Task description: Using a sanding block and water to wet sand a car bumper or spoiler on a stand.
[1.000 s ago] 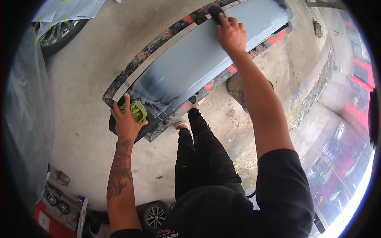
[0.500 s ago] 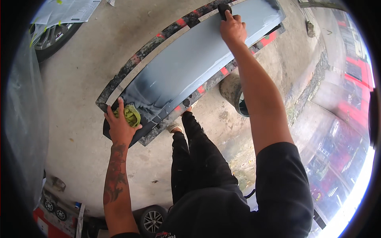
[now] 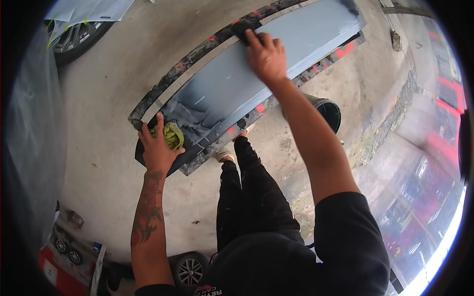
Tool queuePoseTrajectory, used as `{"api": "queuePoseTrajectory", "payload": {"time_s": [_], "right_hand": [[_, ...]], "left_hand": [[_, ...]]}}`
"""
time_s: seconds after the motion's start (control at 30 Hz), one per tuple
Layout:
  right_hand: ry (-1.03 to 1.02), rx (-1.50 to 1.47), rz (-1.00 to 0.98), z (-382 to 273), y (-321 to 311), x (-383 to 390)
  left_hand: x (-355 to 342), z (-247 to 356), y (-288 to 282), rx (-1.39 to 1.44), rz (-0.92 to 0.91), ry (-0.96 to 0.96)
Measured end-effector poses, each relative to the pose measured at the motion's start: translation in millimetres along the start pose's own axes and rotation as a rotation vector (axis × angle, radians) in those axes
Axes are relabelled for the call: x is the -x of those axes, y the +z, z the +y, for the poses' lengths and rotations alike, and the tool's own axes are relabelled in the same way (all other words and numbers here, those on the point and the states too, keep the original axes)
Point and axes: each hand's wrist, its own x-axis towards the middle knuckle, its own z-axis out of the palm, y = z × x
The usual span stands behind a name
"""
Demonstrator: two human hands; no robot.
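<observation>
Head view. Panel, one, long and curved, lying on a slant from left of centre to the upper right of the frame; face pale blue-grey, smoky black with whitish streaks at its left end, dark again at the upper right tip, a few small white marks between. Stand, beneath it, edges mottled black, grey and red. Left hand, left of centre, at the panel's left end: cloth, crumpled, yellow-green, held between thumb and spread fingers. Right hand, top centre: fingers closed on a dark block at the panel's upper edge. Bucket, dark inside, right of centre, partly behind the right forearm. Floor, grey concrete, stained, rougher toward the right. Upper left: wheel, partly under a paper sheet. Left edge: plastic, hanging, translucent. Lower left: two small wheels, beside something red and white. Bottom, left of centre: spoked wheel. Right edge: glossy, translucent sheeting, red shapes showing, bright glare at lower right
</observation>
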Motion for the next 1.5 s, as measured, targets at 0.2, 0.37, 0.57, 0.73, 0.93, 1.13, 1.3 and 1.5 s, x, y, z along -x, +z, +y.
{"api": "queuePoseTrajectory", "payload": {"time_s": [0.2, 0.37, 0.57, 0.73, 0.93, 1.13, 1.3, 1.5], "right_hand": [[0.362, 0.192, -0.022, 38.4, 5.7, -34.2], [0.116, -0.192, -0.08, -137.8, 7.2, 60.8], [-0.162, -0.173, -0.243, -127.5, 2.0, 54.9], [0.218, 0.005, -0.062, -34.2, 4.2, -4.8], [-0.02, -0.244, -0.208, -170.2, 4.8, 81.6], [-0.032, -0.132, -0.047, -73.2, 9.4, 30.5], [0.363, 0.047, 0.063, -44.3, 10.9, 12.8], [-0.114, -0.202, -0.182, -161.9, 5.0, 87.5]], "left_hand": [[-0.7, 0.0, 1.0, -0.015, 0.008, -0.007], [-0.2, 1.9, -0.4, 0.002, -0.026, -0.037], [-2.0, -3.9, 2.8, -0.008, 0.001, -0.002], [-2.5, -0.5, -1.0, -0.02, -0.015, -0.01], [-4.5, 0.4, 6.3, -0.039, -0.017, 0.009], [-2.6, -8.1, 5.4, -0.054, 0.009, 0.012], [-2.5, 1.2, 1.7, -0.018, -0.014, -0.014], [-3.3, -9.3, 9.5, -0.075, 0.017, 0.029]]}}
